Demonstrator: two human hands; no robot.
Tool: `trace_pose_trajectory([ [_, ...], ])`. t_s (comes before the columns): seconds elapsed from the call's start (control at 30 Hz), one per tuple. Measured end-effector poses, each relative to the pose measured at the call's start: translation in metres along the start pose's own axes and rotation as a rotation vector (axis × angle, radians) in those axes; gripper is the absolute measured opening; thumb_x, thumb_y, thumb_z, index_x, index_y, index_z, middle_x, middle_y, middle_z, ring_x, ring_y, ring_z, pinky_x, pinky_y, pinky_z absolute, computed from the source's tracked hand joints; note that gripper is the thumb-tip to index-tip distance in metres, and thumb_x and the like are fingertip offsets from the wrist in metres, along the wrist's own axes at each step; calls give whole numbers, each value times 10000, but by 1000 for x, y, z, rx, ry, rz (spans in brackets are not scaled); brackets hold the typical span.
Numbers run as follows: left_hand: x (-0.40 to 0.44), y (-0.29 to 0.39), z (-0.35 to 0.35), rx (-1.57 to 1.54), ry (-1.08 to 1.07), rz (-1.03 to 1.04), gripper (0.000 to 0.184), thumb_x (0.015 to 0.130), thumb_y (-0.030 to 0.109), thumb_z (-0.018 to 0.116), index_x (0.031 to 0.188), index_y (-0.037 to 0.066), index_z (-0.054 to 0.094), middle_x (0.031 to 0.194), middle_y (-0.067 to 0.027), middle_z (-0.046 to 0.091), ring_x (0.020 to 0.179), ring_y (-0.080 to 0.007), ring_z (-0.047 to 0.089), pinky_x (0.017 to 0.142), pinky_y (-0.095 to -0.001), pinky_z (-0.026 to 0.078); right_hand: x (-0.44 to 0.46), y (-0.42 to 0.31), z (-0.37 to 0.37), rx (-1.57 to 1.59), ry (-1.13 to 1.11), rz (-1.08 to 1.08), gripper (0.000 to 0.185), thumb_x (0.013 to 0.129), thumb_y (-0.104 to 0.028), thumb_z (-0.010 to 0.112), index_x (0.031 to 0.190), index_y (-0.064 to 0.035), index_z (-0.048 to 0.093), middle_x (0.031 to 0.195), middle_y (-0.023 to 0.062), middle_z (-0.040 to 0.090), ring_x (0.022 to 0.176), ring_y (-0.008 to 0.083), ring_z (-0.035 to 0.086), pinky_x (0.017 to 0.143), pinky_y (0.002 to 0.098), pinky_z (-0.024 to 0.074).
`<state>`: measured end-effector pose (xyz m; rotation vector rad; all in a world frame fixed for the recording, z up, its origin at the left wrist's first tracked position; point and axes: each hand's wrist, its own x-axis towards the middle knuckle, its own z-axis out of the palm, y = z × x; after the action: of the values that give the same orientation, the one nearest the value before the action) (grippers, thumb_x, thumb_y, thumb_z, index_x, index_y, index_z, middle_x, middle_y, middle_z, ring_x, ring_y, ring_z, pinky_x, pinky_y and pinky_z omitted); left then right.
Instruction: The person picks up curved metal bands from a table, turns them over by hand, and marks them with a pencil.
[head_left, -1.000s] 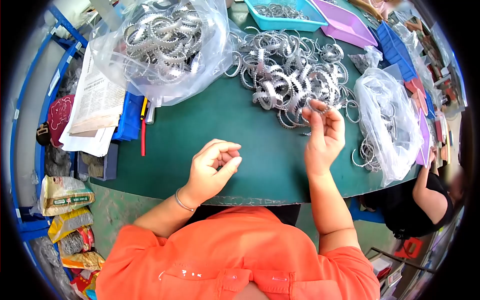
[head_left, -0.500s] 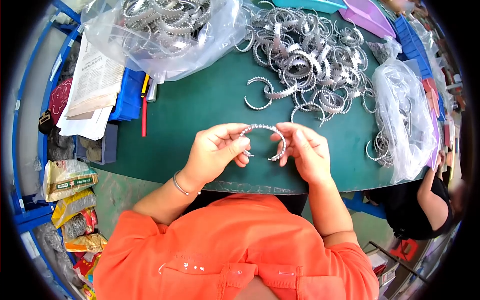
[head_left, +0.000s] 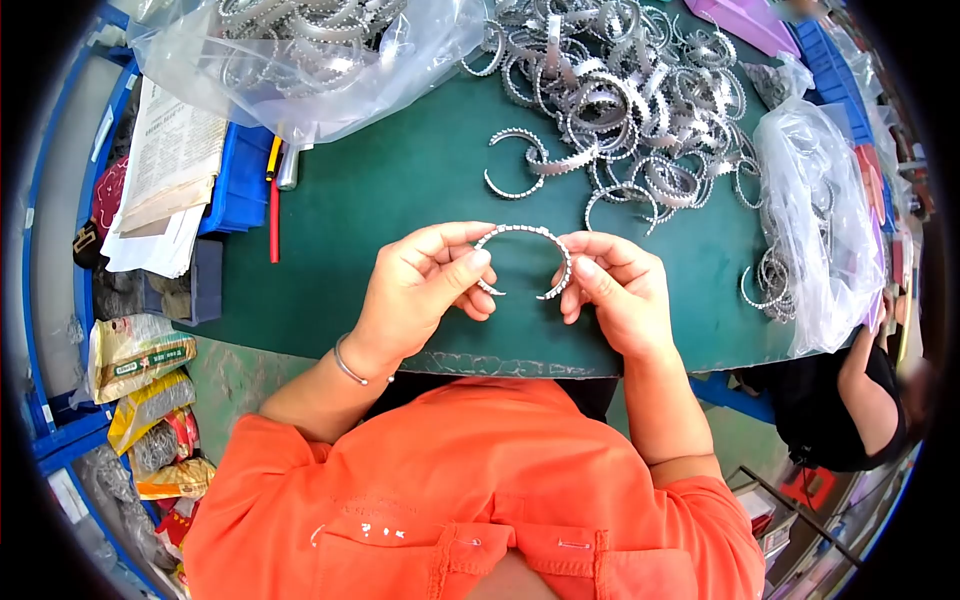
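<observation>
Both hands held one open metal ring (head_left: 523, 229) above the near part of the green tabletop (head_left: 400, 310), gap toward the person. Left hand (head_left: 420, 285): thumb and fingers closed in a pinch on the ring's left side. Right hand (head_left: 620, 290): thumb and fingers pinched on its right side, the other fingers loosely curled. Beyond the hands lay a heap of similar metal rings (head_left: 600, 110); clear plastic bags with more rings, left bag (head_left: 330, 90) and right bag (head_left: 825, 230), flanked it.
</observation>
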<state>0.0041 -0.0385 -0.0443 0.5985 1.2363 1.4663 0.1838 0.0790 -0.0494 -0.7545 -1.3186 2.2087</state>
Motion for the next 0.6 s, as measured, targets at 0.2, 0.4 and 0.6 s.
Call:
trace_pose_trajectory([
  [0.2,0,-2,-2,-33,-27,7,246,915,114,490,1100,-36,551,803,-87,600,634,-129,608,564,-244,539,0,0,0,-16,21,-8,219,853,-55,578,1054,31,574,791,90,625,611,101,577,547,225,496],
  [0.4,-1,-3,-1,-53,-25,23,269,930,114,447,1122,-53,535,799,-102,606,612,-133,606,542,-240,540,-1,3,1,-67,21,-66,232,820,-13,606,1046,30,578,784,86,626,599,94,572,546,212,491],
  [0.6,-1,-3,-2,-13,-37,42,275,933,130,448,1116,-52,542,805,-105,609,628,-141,613,559,-250,544,-2,3,2,-47,36,-84,240,824,-8,599,1057,36,568,766,89,618,590,95,568,535,202,481],
])
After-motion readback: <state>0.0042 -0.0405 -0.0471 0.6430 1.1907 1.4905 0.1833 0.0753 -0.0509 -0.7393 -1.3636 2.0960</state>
